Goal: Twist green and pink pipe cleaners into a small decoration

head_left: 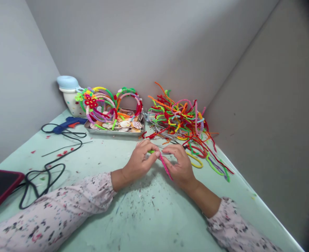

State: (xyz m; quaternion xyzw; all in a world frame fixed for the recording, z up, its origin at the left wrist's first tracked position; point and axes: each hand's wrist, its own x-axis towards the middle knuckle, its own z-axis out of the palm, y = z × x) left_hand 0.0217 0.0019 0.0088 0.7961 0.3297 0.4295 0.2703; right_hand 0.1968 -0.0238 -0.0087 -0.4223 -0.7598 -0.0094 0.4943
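Note:
Over the middle of the pale green table (154, 217), my two hands are close together, fingertips nearly meeting. My left hand (143, 158) pinches a bright green fuzzy stem (151, 152) between thumb and fingers. A pink fuzzy stem (166, 167) hangs down from the meeting point, with my right hand (179, 163) closed on it between thumb and forefinger. Where the green and pink stems meet is partly covered by the fingertips, so I cannot tell how they are joined.
Behind the hands is a metal tray (114, 132) with shells and colourful hoops. A heap of fuzzy stems (180, 115) lies at the back right. At left are a white cup (74, 103), a blue glue gun (65, 125), black cable (49, 168) and a red-edged phone (2, 189).

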